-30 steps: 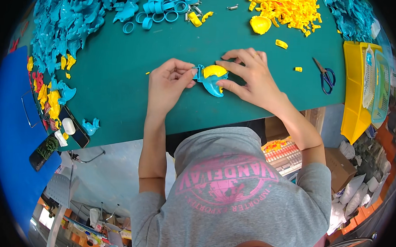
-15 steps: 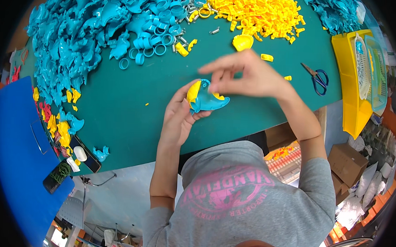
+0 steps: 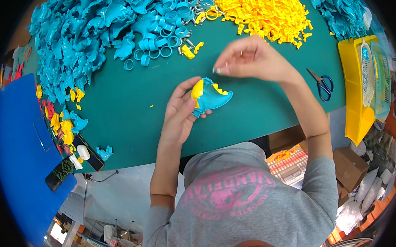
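My left hand (image 3: 179,110) holds a blue plastic shell (image 3: 214,101) above the green table, its hollow side up. A smooth yellow piece (image 3: 198,89) sits on the shell's left edge under my fingers, and a toothed yellow piece (image 3: 220,89) lines its upper right edge. Above and to the right of the shell, my right hand (image 3: 252,60) pinches a small silver metal spring (image 3: 217,71) between thumb and fingertips. The spring is apart from the shell and partly blurred.
Large piles of blue shells (image 3: 85,21) and yellow parts (image 3: 264,16) cover the table's far side. Blue rings (image 3: 166,51) and metal springs (image 3: 187,41) lie between them. Scissors (image 3: 322,84) and a yellow bin (image 3: 354,95) are at right; a phone (image 3: 89,154) is at lower left.
My right hand has moved up and away from the shell and now pinches a spring. The loose spring seen on the table before no longer shows there. My left hand keeps holding the shell.
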Demonstrator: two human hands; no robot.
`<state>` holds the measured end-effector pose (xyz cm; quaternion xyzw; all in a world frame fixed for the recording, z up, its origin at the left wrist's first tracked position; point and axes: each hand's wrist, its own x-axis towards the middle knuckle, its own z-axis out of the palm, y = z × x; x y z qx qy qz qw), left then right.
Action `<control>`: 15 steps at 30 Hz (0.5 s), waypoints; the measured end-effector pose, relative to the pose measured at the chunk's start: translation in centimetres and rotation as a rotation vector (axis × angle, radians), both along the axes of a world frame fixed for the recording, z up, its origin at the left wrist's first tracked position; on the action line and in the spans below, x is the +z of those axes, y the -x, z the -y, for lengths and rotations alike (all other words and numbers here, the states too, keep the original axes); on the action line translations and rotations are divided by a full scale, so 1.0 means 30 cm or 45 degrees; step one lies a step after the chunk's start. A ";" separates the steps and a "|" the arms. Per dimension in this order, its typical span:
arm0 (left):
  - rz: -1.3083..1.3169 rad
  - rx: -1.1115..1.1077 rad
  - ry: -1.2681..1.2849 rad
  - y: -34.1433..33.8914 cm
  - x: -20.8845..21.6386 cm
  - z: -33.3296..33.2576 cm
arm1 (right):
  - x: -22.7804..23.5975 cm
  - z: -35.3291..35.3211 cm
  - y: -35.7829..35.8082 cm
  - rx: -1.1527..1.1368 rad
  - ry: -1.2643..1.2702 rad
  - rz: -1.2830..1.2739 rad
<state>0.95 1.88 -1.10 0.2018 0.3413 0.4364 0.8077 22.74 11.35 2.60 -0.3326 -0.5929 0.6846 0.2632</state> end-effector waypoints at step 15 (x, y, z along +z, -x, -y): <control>-0.110 -0.034 -0.088 -0.007 0.044 0.036 | 0.022 0.079 0.040 -0.039 0.177 0.016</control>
